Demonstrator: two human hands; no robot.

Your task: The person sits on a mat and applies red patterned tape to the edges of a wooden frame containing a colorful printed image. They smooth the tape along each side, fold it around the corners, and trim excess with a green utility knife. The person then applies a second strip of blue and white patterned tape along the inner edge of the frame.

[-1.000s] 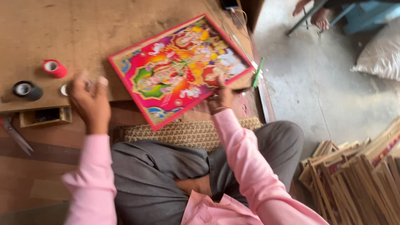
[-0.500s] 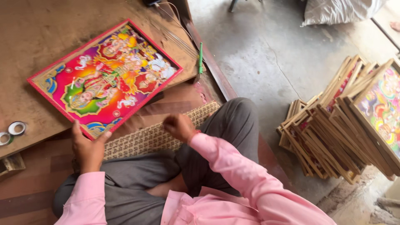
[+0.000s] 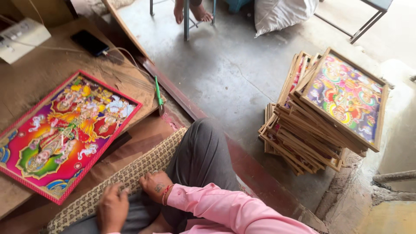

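A colourful picture with a red border (image 3: 65, 134) lies flat on the low wooden table (image 3: 39, 69) at the left. My left hand (image 3: 112, 208) rests on the patterned woven mat (image 3: 130, 173) in front of my lap, fingers curled, nothing visibly in it. My right hand (image 3: 156, 185), with a red thread at the wrist, presses down beside it on the mat's edge and my grey trouser leg. A stack of several wooden-framed pictures (image 3: 323, 115) stands on the floor at the right, well out of reach of both hands.
A green-handled tool (image 3: 158, 95) lies at the table's edge. A black phone (image 3: 89, 42) and a white power strip (image 3: 19, 38) sit at the table's back. Another person's bare feet (image 3: 190, 11) and a white sack (image 3: 284, 15) are on the concrete floor behind.
Both hands left the picture and table and came down to the mat by my lap. My view swung right, bringing the stack of frames fully into sight.
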